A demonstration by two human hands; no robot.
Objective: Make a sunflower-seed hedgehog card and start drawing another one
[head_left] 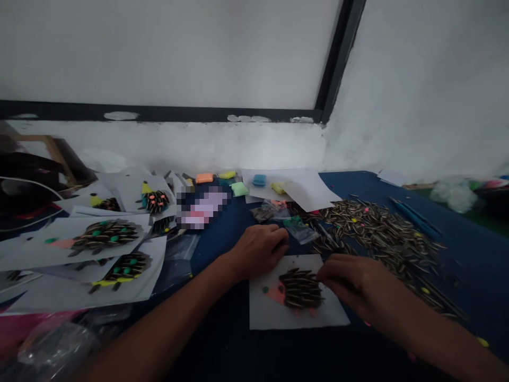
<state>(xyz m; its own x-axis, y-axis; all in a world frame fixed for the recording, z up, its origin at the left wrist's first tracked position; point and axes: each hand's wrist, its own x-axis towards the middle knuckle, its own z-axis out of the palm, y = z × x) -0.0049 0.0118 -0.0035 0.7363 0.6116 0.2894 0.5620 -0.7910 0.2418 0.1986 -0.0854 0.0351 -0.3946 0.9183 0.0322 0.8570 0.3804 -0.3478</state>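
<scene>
Sunflower-seed hedgehog [303,290] on a white sheet [260,316], between right hand [360,280] and left hand [254,249], long axis sideways, pink snout [275,295] pointing left. The right bunches fingertips at the tail end; the left curls at the sheet's far edge, probably steadying it. I cannot tell whether either grips anything. Beyond the right, sunflower seeds [392,233] spread, likely for easy reach.

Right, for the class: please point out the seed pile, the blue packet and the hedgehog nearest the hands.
Seed pile [382,233]: head view, middle of the heap.
Blue packet [260,180]: head view, its middle.
Hedgehog [302,289]: head view, its spiny body.
</scene>
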